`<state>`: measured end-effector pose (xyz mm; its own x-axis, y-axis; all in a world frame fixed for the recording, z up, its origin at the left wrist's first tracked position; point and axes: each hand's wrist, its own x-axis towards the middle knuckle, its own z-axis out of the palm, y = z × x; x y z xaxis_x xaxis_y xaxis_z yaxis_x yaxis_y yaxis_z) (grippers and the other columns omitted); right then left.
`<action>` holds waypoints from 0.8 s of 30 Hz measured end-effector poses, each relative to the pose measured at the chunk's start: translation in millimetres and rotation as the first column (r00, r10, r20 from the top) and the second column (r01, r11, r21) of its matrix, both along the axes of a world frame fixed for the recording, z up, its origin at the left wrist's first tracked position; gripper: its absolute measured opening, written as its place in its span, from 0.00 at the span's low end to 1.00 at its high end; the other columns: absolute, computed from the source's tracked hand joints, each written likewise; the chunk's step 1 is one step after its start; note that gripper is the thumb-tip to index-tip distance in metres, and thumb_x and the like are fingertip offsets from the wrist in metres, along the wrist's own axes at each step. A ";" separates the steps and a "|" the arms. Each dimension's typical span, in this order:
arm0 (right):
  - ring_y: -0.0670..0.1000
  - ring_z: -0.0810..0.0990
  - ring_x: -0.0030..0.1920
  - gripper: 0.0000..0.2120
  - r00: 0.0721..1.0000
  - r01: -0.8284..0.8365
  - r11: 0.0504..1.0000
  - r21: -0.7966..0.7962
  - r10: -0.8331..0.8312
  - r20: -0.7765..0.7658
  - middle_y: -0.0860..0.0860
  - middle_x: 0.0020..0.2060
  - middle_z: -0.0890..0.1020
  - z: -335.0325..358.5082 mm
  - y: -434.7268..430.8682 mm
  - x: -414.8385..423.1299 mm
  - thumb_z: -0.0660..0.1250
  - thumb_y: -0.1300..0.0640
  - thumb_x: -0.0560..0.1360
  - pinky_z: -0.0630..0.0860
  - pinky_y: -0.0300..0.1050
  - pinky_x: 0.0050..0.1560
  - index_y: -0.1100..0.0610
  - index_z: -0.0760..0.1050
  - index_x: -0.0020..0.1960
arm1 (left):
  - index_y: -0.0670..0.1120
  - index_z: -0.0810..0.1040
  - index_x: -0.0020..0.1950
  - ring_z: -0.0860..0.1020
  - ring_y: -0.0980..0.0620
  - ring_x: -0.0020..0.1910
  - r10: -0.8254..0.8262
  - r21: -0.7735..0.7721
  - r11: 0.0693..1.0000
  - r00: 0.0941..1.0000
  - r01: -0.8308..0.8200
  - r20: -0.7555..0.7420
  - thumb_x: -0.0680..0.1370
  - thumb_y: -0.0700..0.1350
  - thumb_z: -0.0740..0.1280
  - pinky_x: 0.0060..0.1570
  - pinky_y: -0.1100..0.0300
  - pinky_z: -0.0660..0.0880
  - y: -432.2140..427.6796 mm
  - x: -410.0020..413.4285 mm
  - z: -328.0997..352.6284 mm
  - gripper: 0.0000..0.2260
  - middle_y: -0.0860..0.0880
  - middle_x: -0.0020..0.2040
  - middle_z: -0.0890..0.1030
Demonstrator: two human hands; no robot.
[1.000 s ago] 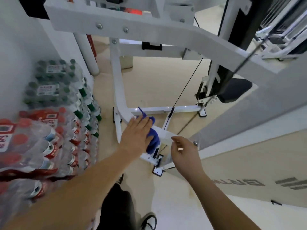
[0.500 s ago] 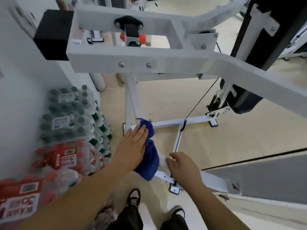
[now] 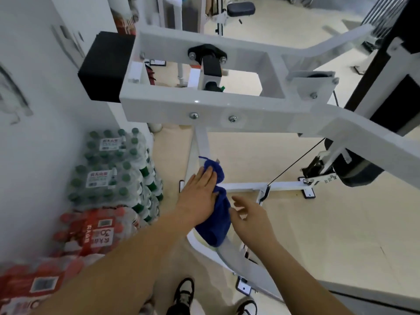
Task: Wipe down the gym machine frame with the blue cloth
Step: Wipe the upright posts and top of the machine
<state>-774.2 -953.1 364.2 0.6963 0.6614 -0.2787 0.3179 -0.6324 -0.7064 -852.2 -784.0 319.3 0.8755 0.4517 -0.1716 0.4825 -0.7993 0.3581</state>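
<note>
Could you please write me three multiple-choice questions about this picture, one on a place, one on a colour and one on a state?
1. Where do the bottle packs stand?
A. Left of the white frame, by the wall
B. Right of the frame
C. On top of the frame

2. What colour are the caps on the nearest packs?
A. Green
B. Red
C. Yellow

3. How is the right hand, beside the blue cloth?
A. Open, holding nothing
B. Curled round a cable
C. Gripping a bottle

Answers:
1 A: the packs are stacked at the left against the wall.
2 B: the near packs show red caps, the farther ones green.
3 A: its fingers are spread and empty, while the left hand presses the cloth on the frame.
</note>
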 end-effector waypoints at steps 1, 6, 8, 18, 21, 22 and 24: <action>0.45 0.75 0.64 0.23 1.000 -0.022 0.999 0.029 0.023 -0.016 0.45 0.70 0.75 0.2 5.1 -0.5 0.67 0.55 0.80 0.74 0.43 0.64 0.49 0.70 0.74 | 0.46 0.48 0.83 0.43 0.49 0.82 0.007 -0.025 1.000 1.000 -0.007 0.014 0.86 0.50 0.52 0.81 0.54 0.45 -3.1 0.1 2.1 0.27 0.49 0.84 0.46; 0.40 0.45 0.81 0.47 0.951 -0.306 0.949 0.071 0.308 -0.018 0.41 0.82 0.43 -17.5 30.6 -13.8 0.68 0.56 0.75 0.54 0.37 0.77 0.50 0.41 0.84 | 0.52 0.66 0.79 0.53 0.59 0.80 0.040 -0.335 0.942 0.984 0.022 0.176 0.81 0.44 0.62 0.79 0.57 0.55 13.2 -10.0 10.1 0.25 0.58 0.80 0.58; 0.45 0.48 0.82 0.48 0.923 -0.385 0.923 0.029 0.384 0.035 0.44 0.83 0.44 -32.1 42.6 -17.7 0.68 0.50 0.76 0.58 0.43 0.79 0.49 0.37 0.83 | 0.53 0.74 0.73 0.61 0.62 0.77 0.098 -0.460 0.888 0.977 0.001 0.190 0.77 0.42 0.63 0.78 0.58 0.59 24.7 -16.8 14.8 0.24 0.59 0.77 0.65; 0.52 0.43 0.82 0.33 0.782 -0.376 0.851 -0.366 0.504 0.368 0.51 0.83 0.45 -52.5 120.7 10.7 0.50 0.46 0.85 0.44 0.57 0.81 0.55 0.39 0.83 | 0.52 0.77 0.69 0.77 0.56 0.64 0.527 -0.658 0.683 0.837 -0.316 0.145 0.80 0.37 0.62 0.67 0.59 0.74 60.4 -39.6 9.5 0.20 0.57 0.64 0.78; 0.52 0.43 0.82 0.33 0.797 -0.366 0.852 -0.374 0.494 0.347 0.51 0.83 0.45 -50.4 158.7 33.7 0.50 0.45 0.85 0.46 0.56 0.81 0.55 0.39 0.83 | 0.51 0.76 0.71 0.77 0.59 0.62 0.580 -0.651 0.664 0.803 -0.368 0.136 0.82 0.39 0.63 0.64 0.62 0.74 78.7 -40.5 11.3 0.18 0.55 0.67 0.77; 0.52 0.43 0.82 0.33 0.802 -0.359 0.855 -0.375 0.488 0.344 0.52 0.83 0.45 -51.5 168.2 38.6 0.50 0.45 0.85 0.46 0.56 0.81 0.55 0.39 0.83 | 0.51 0.75 0.71 0.76 0.60 0.62 0.585 -0.644 0.665 0.800 -0.378 0.135 0.82 0.40 0.63 0.63 0.63 0.73 84.9 -41.2 13.8 0.18 0.55 0.68 0.77; 0.53 0.45 0.82 0.33 0.808 -0.349 0.866 -0.357 0.471 0.353 0.53 0.83 0.46 -54.5 177.6 42.1 0.52 0.46 0.85 0.48 0.55 0.81 0.56 0.41 0.83 | 0.52 0.74 0.73 0.76 0.60 0.63 0.579 -0.621 0.680 0.805 -0.389 0.131 0.83 0.41 0.62 0.64 0.63 0.73 94.6 -43.4 20.2 0.18 0.56 0.69 0.75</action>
<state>-732.1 -775.5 309.7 0.4639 0.8552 -0.2312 0.8128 -0.5146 -0.2730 -895.6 -689.5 339.5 0.6059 0.7373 -0.2988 0.5383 -0.1034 0.8364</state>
